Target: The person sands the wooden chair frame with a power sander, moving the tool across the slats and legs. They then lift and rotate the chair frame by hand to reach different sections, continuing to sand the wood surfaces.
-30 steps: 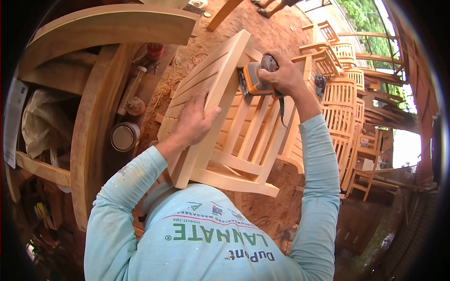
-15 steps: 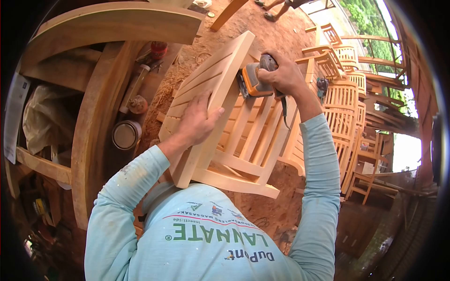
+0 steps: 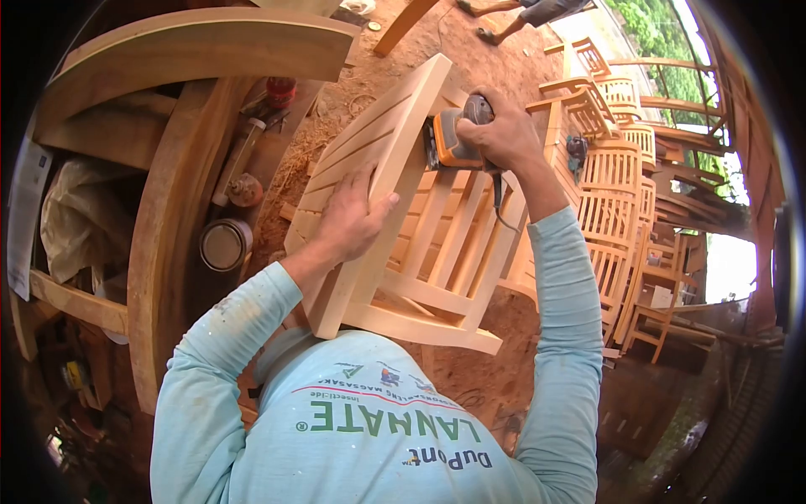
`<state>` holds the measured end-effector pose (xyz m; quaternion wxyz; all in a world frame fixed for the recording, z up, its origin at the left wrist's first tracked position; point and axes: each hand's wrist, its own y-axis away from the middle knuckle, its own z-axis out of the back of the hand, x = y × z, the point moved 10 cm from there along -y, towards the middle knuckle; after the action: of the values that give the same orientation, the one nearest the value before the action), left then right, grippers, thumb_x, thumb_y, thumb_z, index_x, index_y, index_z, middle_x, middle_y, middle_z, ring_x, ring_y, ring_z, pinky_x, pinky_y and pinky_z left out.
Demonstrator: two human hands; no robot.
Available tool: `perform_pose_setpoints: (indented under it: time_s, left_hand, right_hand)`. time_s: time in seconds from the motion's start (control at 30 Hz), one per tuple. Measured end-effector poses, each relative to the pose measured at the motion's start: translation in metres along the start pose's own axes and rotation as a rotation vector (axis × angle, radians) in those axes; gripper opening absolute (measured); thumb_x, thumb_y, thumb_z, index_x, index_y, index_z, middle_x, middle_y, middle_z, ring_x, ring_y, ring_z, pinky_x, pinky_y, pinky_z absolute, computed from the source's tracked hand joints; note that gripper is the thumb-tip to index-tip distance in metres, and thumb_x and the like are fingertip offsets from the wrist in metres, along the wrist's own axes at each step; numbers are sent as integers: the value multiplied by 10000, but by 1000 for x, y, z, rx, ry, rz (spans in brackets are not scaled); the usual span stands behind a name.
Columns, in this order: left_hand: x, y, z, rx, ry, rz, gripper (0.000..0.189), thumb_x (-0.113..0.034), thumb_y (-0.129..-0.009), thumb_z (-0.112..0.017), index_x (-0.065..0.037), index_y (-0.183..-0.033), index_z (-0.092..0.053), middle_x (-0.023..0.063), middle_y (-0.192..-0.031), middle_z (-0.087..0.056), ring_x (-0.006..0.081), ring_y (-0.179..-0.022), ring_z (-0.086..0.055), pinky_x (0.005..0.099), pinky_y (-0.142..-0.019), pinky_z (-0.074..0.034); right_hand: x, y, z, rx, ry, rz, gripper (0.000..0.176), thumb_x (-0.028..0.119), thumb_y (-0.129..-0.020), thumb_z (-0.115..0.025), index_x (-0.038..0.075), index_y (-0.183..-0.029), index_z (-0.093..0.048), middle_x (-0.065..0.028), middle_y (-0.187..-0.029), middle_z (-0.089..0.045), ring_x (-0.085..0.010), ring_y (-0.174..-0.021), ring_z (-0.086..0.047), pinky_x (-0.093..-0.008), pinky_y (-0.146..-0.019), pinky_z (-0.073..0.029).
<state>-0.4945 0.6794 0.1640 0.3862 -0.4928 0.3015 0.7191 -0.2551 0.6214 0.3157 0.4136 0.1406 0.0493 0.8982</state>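
My right hand point(image 3: 505, 134) wraps round the top of an orange and dark grey electric sander point(image 3: 456, 139), its cord hanging below the wrist. The sander's pad is against the inner side of a pale, unvarnished wooden chair point(image 3: 382, 227), near the upper end of a thick edge rail. This chair is tilted in front of me, with a slatted panel on its left and a barred frame on its right. Gripping the same rail lower down is my left hand point(image 3: 353, 214), fingers over the slats and thumb across the edge.
Curved wooden parts point(image 3: 197, 50) fill the left side, beside a round can point(image 3: 225, 244) and a red-lidded container point(image 3: 283, 89). Several slatted chairs point(image 3: 609, 189) stand in a row on the right. Another power tool point(image 3: 577, 149) rests near them. A person's legs point(image 3: 508, 23) show at the top.
My right hand and the sander have shifted slightly left along the chair's rail. The left hand keeps its hold. The legs at the top show a little more.
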Motion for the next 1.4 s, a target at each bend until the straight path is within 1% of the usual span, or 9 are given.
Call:
perform_pose_setpoints:
  time_s: [0.17,0.27,0.37,0.47,0.67,0.77,0.87,1.23,1.4]
  left_hand:
    - [5,-1,-2,-35,-32,-41,755,-427,-1062,-643,54,-1599,-421,321,-1525,-540,454,-1459,-496,500,-1243,-368]
    - [4,-1,-1,-37,-30,-39,747,-418,-1061,-646,49,-1600,-424,313,-1529,-543,449,-1461,-497,497,-1242,-368]
    - [2,-2,1,-30,-8,-48,738,-410,-1061,-649,44,-1599,-428,308,-1531,-543,446,-1462,-498,494,-1241,-369]
    - [1,-2,1,-21,-2,-35,731,-404,-1061,-651,41,-1598,-431,306,-1534,-543,442,-1463,-499,492,-1241,-371]
    - [2,-2,-1,-17,-16,-22,725,-399,-1062,-651,41,-1595,-433,307,-1535,-542,440,-1462,-502,491,-1236,-377]
    - [1,-3,-1,-8,-10,-16,759,-432,-1055,-642,65,-1587,-425,306,-1533,-534,443,-1452,-500,504,-1235,-377]
    - [2,-1,1,4,8,-4,774,-448,-1049,-641,67,-1586,-425,303,-1521,-542,442,-1442,-505,510,-1232,-379]
    - [1,-3,1,-24,4,-11,767,-437,-1040,-659,62,-1578,-437,302,-1491,-569,442,-1409,-537,517,-1205,-408]
    - [0,-3,0,-13,-7,-5,756,-428,-1040,-665,57,-1575,-440,307,-1488,-570,443,-1418,-531,519,-1207,-405]
  right_hand:
    - [-4,-14,8,-120,66,-60,881,524,-763,-746,123,-1535,-602,-258,-1286,-743,-398,-1192,-729,-459,-1010,-591]
    - [-1,-14,13,-122,118,-131,899,532,-762,-745,120,-1546,-594,-265,-1289,-741,-392,-1205,-726,-456,-1023,-586]
    - [-9,-13,14,-138,158,-87,916,536,-757,-745,119,-1557,-584,-273,-1331,-719,-398,-1237,-710,-453,-1036,-580]
    - [-26,-5,7,-98,54,-34,803,515,-763,-747,111,-1452,-662,-245,-1258,-751,-395,-1172,-733,-466,-1026,-572]
    - [-37,3,11,-205,173,-100,757,522,-786,-742,147,-1439,-668,-244,-1237,-752,-373,-1152,-742,-440,-1004,-581]
    - [-28,3,4,-164,83,-124,915,564,-772,-711,154,-1577,-570,-271,-1390,-664,-411,-1292,-674,-485,-1087,-547]
    - [-30,2,3,-54,79,-92,911,566,-771,-712,170,-1579,-571,-264,-1428,-644,-408,-1303,-667,-493,-1091,-543]
    - [-124,22,16,-122,9,-277,930,561,-747,-718,198,-1587,-558,-247,-1391,-674,-420,-1296,-671,-478,-1107,-533]
    - [-102,16,16,-152,111,-241,925,566,-772,-718,180,-1594,-540,-261,-1418,-653,-416,-1295,-676,-483,-1106,-536]
